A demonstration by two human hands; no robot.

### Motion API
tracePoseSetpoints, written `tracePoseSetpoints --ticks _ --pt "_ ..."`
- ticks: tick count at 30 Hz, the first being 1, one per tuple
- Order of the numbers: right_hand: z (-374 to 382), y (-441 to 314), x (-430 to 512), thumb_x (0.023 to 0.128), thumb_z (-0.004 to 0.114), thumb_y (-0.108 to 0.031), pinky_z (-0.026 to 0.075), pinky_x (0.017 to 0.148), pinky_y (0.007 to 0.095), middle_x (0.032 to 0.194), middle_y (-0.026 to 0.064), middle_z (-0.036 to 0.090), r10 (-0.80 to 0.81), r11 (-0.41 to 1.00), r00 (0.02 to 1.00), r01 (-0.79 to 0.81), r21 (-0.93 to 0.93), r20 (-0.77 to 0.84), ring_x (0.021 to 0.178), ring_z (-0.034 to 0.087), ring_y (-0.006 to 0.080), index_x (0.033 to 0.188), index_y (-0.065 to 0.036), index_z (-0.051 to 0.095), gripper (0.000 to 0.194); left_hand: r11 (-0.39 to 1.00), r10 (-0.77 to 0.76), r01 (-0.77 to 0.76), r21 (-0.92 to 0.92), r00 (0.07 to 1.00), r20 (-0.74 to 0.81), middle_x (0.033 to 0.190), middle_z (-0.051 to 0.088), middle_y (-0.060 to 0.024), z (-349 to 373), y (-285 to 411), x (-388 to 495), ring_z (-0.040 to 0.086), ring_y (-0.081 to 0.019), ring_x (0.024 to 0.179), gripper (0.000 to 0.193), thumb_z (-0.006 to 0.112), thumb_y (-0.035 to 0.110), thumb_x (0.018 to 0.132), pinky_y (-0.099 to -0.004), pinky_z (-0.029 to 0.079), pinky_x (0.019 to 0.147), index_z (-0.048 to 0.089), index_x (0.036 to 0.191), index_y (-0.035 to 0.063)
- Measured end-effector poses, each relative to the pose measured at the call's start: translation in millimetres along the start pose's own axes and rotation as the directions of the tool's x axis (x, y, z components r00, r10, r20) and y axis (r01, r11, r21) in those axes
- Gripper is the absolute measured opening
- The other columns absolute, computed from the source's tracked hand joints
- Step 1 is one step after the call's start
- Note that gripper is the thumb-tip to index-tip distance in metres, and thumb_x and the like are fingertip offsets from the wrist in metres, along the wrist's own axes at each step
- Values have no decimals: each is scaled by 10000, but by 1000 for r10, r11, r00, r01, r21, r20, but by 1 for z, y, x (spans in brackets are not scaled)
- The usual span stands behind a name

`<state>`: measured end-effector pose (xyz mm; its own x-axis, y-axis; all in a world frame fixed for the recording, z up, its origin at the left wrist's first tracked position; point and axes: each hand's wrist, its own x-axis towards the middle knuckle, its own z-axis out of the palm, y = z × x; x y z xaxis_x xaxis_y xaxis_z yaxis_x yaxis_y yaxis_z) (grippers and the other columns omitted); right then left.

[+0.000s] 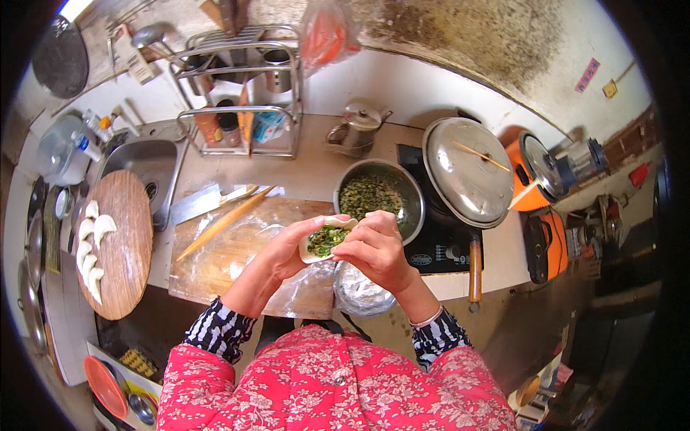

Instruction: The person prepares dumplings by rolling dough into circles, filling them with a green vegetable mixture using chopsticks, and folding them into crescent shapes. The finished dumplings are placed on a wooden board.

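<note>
A dumpling wrapper with green chopped filling [326, 240] lies cupped in my left hand [290, 245]. My right hand [377, 248] pinches the wrapper's right edge between thumb and fingers. Just behind the hands stands a metal bowl of green filling [372, 196]. Below my right hand is a bowl of white flour [362, 291], partly hidden by it. A floured wooden board [215, 269] lies under and left of my left hand, with a tapered wooden rolling pin [223, 223] on it. Several folded dumplings [102, 229] rest on a round wooden board [126, 253] at the left.
A cleaver [197, 204] lies at the wooden board's back edge. A lidded pan [469, 172] sits on the black induction cooktop [431, 264], its handle jutting forward. A kettle [358, 129], a metal rack [237, 113] and a sink [143, 161] stand farther back.
</note>
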<state>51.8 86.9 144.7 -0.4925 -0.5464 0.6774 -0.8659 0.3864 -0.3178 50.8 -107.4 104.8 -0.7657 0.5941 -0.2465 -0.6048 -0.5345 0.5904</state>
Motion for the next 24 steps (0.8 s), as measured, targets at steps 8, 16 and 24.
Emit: tracePoseSetpoints --ticks 8,16,24 --pt "37 -37 37 694 755 -205 391 800 374 814 -18 585 -6 1000 1000 6 11 1 845 532 204 772 -134 645 153 940 221 -195 281 973 -63 1116 620 -97 -13 8 -63 600 -151 1015 399 585 258 935 -293 503 862 559 1209 -31" --pt "79 -72 71 704 753 -195 385 784 368 821 5 574 109 994 993 -110 29 38 840 533 215 760 -123 650 138 851 267 -296 434 955 129 1154 588 -91 -43 41 -117 571 -152 1057 551 753 262 796 -312 464 930 546 1235 0" --pt "119 -112 95 709 748 -194 388 808 374 860 7 586 179 983 984 -179 -32 2 870 544 218 795 -119 661 143 510 343 -309 803 929 140 1149 618 -84 -71 67 -152 552 -148 1089 504 728 154 766 -302 434 935 565 1221 9"
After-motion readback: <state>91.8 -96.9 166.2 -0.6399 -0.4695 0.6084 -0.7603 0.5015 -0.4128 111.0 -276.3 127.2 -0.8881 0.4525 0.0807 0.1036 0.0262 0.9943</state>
